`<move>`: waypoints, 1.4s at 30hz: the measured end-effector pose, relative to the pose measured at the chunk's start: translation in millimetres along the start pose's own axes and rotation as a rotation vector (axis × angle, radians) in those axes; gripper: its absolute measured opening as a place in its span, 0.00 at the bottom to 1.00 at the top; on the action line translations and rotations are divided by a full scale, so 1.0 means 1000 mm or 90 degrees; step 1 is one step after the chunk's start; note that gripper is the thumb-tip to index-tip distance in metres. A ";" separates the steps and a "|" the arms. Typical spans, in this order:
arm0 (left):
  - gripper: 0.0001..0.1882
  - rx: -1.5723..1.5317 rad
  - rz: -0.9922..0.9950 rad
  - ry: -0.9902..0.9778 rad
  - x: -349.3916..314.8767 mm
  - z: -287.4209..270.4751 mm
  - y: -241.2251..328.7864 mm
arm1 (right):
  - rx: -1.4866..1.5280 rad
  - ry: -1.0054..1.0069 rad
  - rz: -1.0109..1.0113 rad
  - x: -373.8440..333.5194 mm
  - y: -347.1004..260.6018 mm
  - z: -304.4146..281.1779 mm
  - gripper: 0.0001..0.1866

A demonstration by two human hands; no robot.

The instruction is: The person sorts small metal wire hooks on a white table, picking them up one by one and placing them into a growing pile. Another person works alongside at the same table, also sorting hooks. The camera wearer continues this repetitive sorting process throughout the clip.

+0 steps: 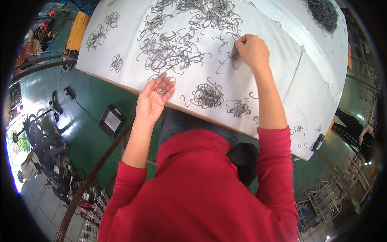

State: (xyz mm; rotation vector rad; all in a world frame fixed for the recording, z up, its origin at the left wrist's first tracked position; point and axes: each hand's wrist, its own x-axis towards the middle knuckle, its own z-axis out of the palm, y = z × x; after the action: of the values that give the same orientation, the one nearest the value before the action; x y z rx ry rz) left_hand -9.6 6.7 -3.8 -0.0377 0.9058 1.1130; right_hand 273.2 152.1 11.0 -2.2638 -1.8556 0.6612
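Note:
My left hand [152, 100] is palm up above the table's near edge, its fingers curled around a few thin wire hooks [161, 90]. Farther right, my right hand [253, 50] has thumb and fingertips pinched together over loose hooks, and a dark wire hook [234, 55] shows at the fingertips, partly blurred. Between the hands spreads a tangled heap of grey S-shaped wire hooks [167, 52], which continues toward the far side [211, 12]. A denser pile of hooks [208, 96] lies near the front edge, with a smaller bunch [239, 108] to its right.
Pale sheeting covers the table [278, 97]. Small hook bunches [117, 63] lie at the left, and a big dark pile [322, 15] is at the far right. A black clip-like object [318, 142] sits on the right edge. A black box [112, 120] stands on the green floor.

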 end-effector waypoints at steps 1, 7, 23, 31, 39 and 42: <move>0.20 0.001 0.003 -0.002 0.001 0.000 0.000 | 0.103 -0.042 0.005 0.005 0.004 -0.002 0.12; 0.21 0.030 0.017 0.032 0.002 0.004 -0.001 | 0.680 -0.285 0.116 -0.009 0.046 -0.040 0.09; 0.21 0.031 0.029 0.031 0.002 0.002 -0.002 | 0.305 -0.230 0.029 -0.121 0.095 -0.042 0.09; 0.21 0.042 0.038 0.044 0.002 0.007 -0.003 | 0.170 0.071 0.112 -0.118 0.154 -0.074 0.08; 0.20 0.042 0.049 0.036 0.003 0.003 -0.003 | -0.041 0.185 -0.053 -0.134 0.143 -0.065 0.09; 0.20 0.036 0.052 0.031 0.005 0.002 -0.004 | 0.059 0.090 -0.160 -0.135 0.121 -0.042 0.05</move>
State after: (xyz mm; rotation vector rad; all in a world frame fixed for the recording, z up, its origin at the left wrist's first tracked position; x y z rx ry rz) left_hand -4.4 9.6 -6.9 0.0192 0.9900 1.1658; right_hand 380.2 2.1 35.3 -1.9236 -1.9522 0.5204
